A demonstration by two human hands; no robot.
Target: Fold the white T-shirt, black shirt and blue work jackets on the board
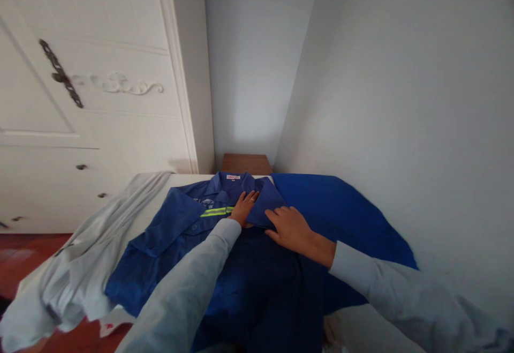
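A dark blue work jacket (225, 251) with a collar, a neck label and a yellow-green reflective strip (214, 212) lies front up on the bed-like surface. One sleeve (160, 219) is folded over the jacket's left side. My left hand (244, 208) rests flat on the chest part below the collar, fingers spread, a ring on one finger. My right hand (292, 230) lies on the right-hand folded part (267, 200), thumb apart from the fingers; it holds nothing that I can make out.
A bright blue cloth (345, 219) spreads along the right, beside the grey wall (421, 101). Crumpled light grey clothing (84, 272) hangs over the left edge. A white cabinet (132, 139) stands at the left and a brown wooden piece (247, 164) beyond the far edge.
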